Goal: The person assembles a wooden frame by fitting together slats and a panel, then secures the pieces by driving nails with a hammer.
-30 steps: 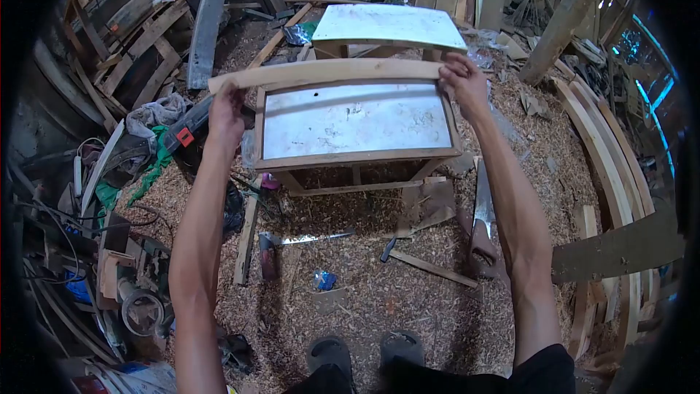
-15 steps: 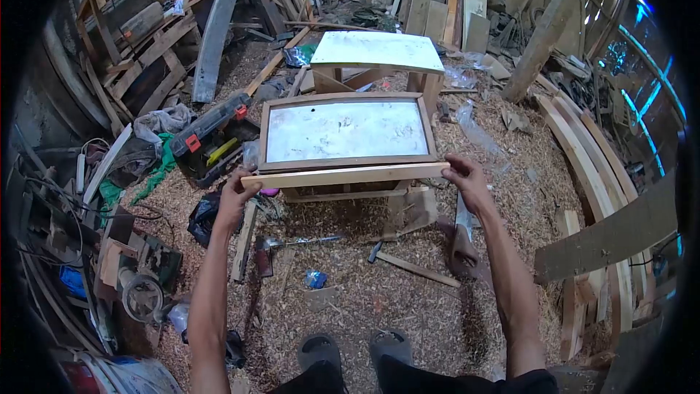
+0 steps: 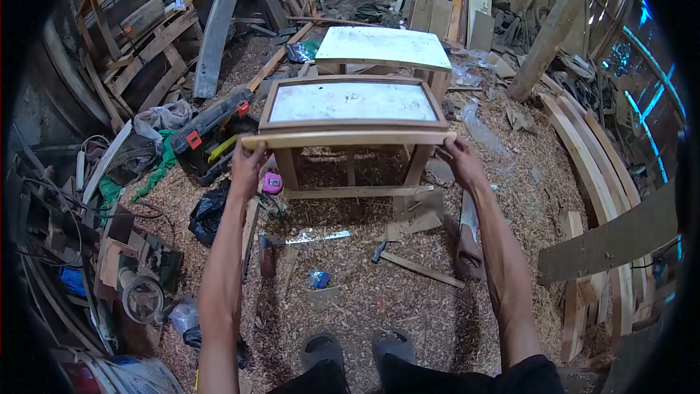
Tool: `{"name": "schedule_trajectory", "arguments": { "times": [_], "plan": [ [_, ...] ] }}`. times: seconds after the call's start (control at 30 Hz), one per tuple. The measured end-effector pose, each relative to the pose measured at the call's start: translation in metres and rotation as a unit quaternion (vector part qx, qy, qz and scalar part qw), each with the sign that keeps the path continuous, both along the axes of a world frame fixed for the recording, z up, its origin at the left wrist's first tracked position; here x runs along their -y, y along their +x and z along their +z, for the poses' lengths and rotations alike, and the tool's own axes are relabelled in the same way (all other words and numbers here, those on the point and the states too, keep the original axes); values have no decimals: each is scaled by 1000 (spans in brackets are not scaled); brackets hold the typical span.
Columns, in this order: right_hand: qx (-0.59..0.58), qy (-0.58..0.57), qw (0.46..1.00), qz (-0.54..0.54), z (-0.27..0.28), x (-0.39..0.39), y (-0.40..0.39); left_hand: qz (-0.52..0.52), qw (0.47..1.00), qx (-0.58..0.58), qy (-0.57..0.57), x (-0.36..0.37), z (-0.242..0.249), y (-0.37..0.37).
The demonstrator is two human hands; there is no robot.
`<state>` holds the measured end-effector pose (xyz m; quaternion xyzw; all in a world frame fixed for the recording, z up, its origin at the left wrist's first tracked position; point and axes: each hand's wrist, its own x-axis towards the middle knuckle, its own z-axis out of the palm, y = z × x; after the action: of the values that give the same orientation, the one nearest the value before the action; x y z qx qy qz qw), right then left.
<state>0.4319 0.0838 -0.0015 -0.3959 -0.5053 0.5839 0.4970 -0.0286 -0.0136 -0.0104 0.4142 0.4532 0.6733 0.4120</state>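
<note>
A long, narrow wooden strip (image 3: 350,138) spans between my hands along the front edge of a small wooden table (image 3: 357,192) with a framed white top panel (image 3: 354,101). My left hand (image 3: 249,164) is closed on the strip's left end, thumb on the near face. At the other end, my right hand (image 3: 462,163) pinches the strip's right tip. The strip lies level against or just before the table's front edge; whether it touches cannot be told. Below the left end sits a pink tape measure (image 3: 272,183).
A second white-topped table (image 3: 383,47) stands behind. On the shavings-covered floor lie a hammer (image 3: 419,268), a handsaw (image 3: 469,237) and a metal ruler (image 3: 317,236). A toolbox (image 3: 215,130) rests at the left, curved boards (image 3: 590,168) at the right.
Both hands have carried the strip up and away from me, to the table's top front edge. The table's open front and the pink tape measure show more now.
</note>
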Motion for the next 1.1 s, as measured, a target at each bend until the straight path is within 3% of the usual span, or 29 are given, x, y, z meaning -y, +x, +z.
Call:
{"name": "schedule_trajectory", "arguments": {
  "times": [0.1, 0.2, 0.3, 0.37, 0.5, 0.57, 0.67, 0.83, 0.97, 1.03, 1.1],
  "plan": [
    [-3, -1, 1000, 5, 36, -15, -3, 29, 998, -46, 15, -21, 38, -3],
    [40, -20, 999, 15, 76, -15, -3, -7, 996, -67, -55, -22, 76, -8],
    [97, -69, 993, 1, 79, -9, -2, -77, 985, -73, -133, -25, 64, -20],
    [164, -125, 979, -5, 63, -1, 2, -33, 979, -76, -187, -13, 48, -8],
    [129, -175, 976, 19, 27, 14, 9, -61, 963, -62, -253, 3, 13, 0],
    [151, -182, 971, 3, 10, 18, 15, -71, 962, -54, -259, 4, 12, 5],
    [72, -191, 979, 14, -33, 2, 29, -67, 958, -60, -274, -2, 10, 11],
    [54, -201, 978, -6, -43, 7, 23, -83, 950, -66, -293, -10, -12, 10],
    [54, -189, 980, -33, -32, 19, 20, -97, 932, 0, -350, -8, -20, 4],
    [172, -154, 969, -83, -24, 21, 24, -67, 947, 10, -312, -4, -20, 8],
    [181, -146, 970, -75, -30, 11, 36, -51, 953, 28, -299, -9, -26, 7]
  ]
}}
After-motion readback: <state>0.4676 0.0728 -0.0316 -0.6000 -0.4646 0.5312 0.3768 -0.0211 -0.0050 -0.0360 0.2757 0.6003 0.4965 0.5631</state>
